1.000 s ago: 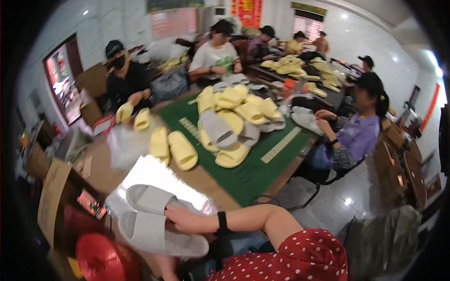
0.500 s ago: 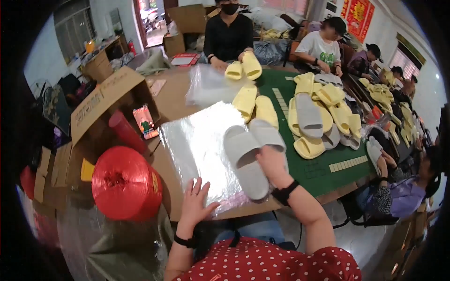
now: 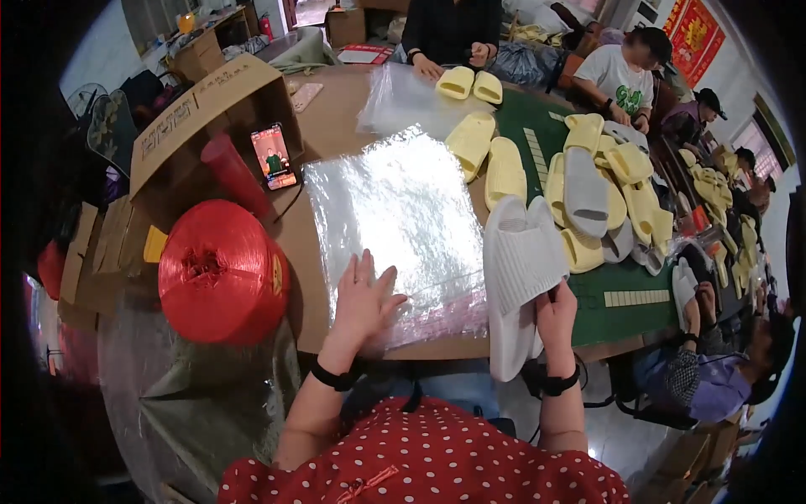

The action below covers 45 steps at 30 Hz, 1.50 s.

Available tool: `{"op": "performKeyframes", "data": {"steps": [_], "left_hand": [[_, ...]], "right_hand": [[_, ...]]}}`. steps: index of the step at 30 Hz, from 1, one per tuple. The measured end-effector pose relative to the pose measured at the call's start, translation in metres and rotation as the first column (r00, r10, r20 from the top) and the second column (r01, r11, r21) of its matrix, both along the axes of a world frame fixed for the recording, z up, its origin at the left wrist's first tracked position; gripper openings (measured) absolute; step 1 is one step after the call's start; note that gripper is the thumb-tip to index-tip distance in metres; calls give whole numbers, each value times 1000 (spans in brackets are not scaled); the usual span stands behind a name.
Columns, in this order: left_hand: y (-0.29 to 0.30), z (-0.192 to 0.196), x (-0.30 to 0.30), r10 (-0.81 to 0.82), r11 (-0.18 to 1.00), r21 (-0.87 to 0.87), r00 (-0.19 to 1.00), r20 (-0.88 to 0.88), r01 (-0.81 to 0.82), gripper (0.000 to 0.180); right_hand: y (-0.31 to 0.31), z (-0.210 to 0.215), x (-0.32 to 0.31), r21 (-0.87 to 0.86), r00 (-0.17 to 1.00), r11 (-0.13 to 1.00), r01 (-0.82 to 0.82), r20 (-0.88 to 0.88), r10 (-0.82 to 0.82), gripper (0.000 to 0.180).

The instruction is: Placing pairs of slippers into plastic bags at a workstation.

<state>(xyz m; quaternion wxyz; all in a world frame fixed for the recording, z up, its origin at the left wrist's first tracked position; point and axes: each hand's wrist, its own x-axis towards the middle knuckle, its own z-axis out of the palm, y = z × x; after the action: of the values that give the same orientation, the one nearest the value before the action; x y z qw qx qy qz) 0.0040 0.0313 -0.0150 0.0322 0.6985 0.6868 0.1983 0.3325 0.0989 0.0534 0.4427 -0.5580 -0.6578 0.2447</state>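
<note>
grey slippers paired, unbagged, pinched in grip of right hand | clear bags laid flat, grip of left hand spread over them | yellow slippers left loose

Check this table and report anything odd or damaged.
I see no spill or damage, including on the gray pair in the right hand. One untidy spot: on the green mat, a gray slipper lies atop a jumble of mostly yellow slippers, mixing colors and angles.

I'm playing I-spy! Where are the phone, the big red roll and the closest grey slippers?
Phone [image 3: 274,157], head view: its lit screen.
Big red roll [image 3: 223,273], head view: its round face.
Grey slippers [image 3: 522,265], head view: front one's strap.
</note>
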Motion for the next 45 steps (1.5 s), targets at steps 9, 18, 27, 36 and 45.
{"op": "performKeyframes", "data": {"steps": [9, 18, 27, 36, 45], "left_hand": [[-1, 13, -10, -100, 994, 48, 988, 114, 95, 60], [14, 24, 2, -135, 959, 262, 988, 81, 109, 20], [14, 47, 16, -62, 945, 306, 855, 515, -116, 14], [-6, 65, 40, -384, 856, 469, 873, 300, 216, 21], [-11, 67, 14, -194, 869, 496, 916, 351, -6, 19]], "right_hand": [[-16, -4, 19, -18, 999, 1000, -17, 27, 18, 21], [-41, 20, -7, -227, 922, 934, -276, 211, 324, 35], [-43, 4, -32, -227, 666, 839, -494, 521, 533, 23], [-19, -7, -81, -113, 708, 892, -438, 567, 420, 21], [-9, -2, -124, -154, 780, 913, -379, 477, 404, 22]]}}
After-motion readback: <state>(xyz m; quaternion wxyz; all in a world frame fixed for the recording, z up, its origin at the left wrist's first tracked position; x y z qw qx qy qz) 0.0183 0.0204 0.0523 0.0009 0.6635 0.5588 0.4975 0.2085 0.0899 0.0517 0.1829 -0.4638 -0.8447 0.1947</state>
